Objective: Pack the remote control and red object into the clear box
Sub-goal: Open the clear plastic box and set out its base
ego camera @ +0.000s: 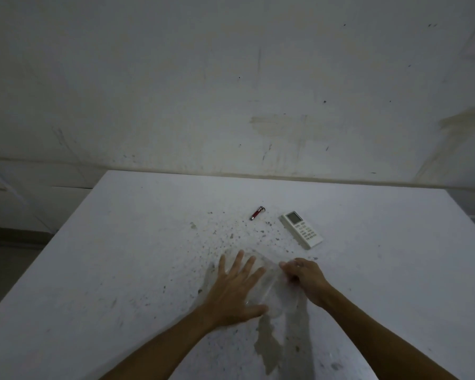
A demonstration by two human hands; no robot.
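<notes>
Nothing packed yet. Left hand (237, 287) flat, fingers spread, on clear box (269, 290) at near tabletop (121, 256); right hand (305, 278) pinching its right edge. Remote control (301, 229), red object (257, 213) lie beyond, apart.

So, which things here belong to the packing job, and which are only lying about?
For the job:
- clear box, under the left hand and right hand
- remote control
- red object

Only lying about:
- nothing else on the table
</notes>
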